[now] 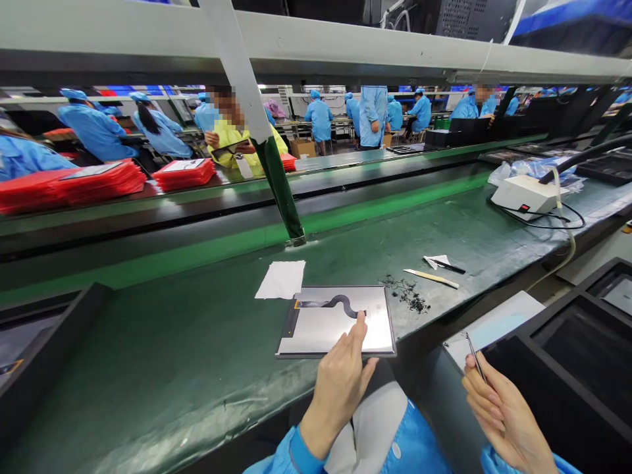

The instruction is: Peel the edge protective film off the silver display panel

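Note:
A tablet-sized display panel (316, 337) with a silvery back lies at the bench's front edge. A dark, S-curved flex cable (340, 301) runs across its upper part. My left hand (340, 382) rests over the panel's front edge with fingers stretched out. Its index fingertip touches the cable's right end, and the thumb is spread apart from the fingers. Off the bench to the right, my right hand (503, 401) pinches metal tweezers (474, 355), tips pointing up, in front of a white sheet (498, 322). Whether a scrap sits between the tips is too small to tell.
Black scraps (412, 296), a pale pointed stick (432, 278) and a black-handled tool (449, 266) lie right of the panel. A white paper (280, 279) lies behind it. Black trays (587, 349) stand at right, another tray (59, 342) at left. A post (279, 191) rises behind.

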`<state>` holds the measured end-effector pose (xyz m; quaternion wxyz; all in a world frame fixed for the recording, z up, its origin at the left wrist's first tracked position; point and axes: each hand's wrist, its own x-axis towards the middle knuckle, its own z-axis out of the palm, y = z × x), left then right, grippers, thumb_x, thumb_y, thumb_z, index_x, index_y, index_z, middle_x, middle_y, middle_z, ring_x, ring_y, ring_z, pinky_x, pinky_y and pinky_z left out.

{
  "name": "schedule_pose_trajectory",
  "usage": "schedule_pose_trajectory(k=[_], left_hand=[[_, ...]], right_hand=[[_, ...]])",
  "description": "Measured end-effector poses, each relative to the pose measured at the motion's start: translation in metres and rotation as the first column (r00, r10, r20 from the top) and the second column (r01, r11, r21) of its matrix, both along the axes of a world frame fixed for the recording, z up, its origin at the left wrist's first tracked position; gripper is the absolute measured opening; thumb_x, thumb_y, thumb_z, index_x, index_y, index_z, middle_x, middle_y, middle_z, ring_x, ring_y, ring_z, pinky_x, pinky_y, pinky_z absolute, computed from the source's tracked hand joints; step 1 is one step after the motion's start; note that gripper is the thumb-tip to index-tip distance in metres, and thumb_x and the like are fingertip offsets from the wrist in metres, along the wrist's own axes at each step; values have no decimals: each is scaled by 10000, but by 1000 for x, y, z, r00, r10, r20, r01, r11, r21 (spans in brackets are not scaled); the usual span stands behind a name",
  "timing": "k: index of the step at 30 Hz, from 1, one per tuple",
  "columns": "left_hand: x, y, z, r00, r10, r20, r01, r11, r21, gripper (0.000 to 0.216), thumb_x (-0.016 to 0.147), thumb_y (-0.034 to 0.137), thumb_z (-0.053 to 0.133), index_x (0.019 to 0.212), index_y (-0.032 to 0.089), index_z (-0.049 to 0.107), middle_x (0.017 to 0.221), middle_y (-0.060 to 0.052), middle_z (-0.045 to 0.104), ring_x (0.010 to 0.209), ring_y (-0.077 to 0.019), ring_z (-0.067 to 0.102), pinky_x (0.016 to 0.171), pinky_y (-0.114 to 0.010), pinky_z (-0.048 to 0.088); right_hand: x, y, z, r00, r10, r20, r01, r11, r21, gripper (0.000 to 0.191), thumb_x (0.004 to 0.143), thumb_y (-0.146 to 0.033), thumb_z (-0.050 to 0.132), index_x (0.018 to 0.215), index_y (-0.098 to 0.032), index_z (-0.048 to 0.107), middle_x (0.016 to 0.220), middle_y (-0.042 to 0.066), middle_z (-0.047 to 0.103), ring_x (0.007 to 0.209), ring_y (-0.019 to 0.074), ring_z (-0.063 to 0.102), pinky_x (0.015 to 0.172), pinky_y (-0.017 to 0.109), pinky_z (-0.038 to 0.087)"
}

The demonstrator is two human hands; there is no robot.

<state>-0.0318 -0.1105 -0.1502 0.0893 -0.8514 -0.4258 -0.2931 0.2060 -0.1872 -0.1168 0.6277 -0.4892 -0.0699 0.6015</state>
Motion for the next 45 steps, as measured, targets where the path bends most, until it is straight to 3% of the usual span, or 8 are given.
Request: schedule_pose_trajectory(k=[20,27,33,45], left_hand=[[3,-2,1,1000,21,-1,-21,1000,-11,828,952,153,553,1594,109,32,1412,-175,582,1026,-261,731,929,-361,572],[-7,-1,11,999,-42,23,45,991,-123,949,891,203,658,1588,150,15,1304,-118,678,1123,-259,698,913,-327,579],[-15,0,11,998,-69,-3,68,979,-192,999,847,164,681,1585,147,9,1359,-117,640,1175,-266,672,927,-347,575],[-16,1,10,996,-83,14,85,981,-172,903,914,188,612,1587,153,11,1344,-122,651,1154,-253,684,918,-342,572]], right_hand=[[34,3,21,987,-159,-18,159,987,-9,446,555,-384,962,717,-172,605,431,-140,319,296,-15,210,246,71,245],[40,5,31,974,-225,-27,224,974,-25,441,505,-307,975,685,-167,598,412,-136,340,283,-17,232,227,75,253],[44,4,40,971,-240,-5,239,971,-5,332,668,-314,907,712,-181,606,431,-117,343,282,-15,266,243,76,260],[50,1,50,962,-265,59,266,964,-3,324,722,-368,863,697,-210,581,446,-109,288,292,-13,238,249,99,238]])
